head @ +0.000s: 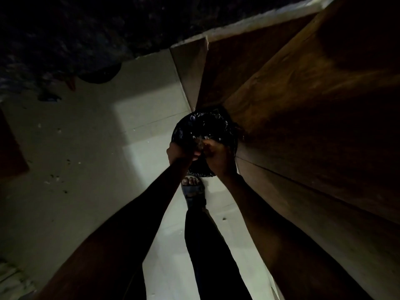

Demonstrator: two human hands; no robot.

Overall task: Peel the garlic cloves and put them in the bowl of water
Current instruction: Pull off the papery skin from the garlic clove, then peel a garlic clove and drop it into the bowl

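Note:
The view is very dim. My left hand (pixel 180 153) and my right hand (pixel 216 155) meet, fingers curled, over a round bin lined with a black plastic bag (pixel 203 124) on the floor. Between the fingertips of both hands sits a small pale scrap (pixel 200 143), which looks like garlic skin, though it is too dark to be sure. Both hands appear to pinch it. No garlic clove and no bowl of water is in view.
A brown wooden cabinet (pixel 303 105) stands close on the right, touching the bin. Pale floor tiles (pixel 140 126) lie to the left. My sandalled foot (pixel 192 187) and dark trouser leg are just behind the bin. A dark countertop (pixel 86 29) runs along the top.

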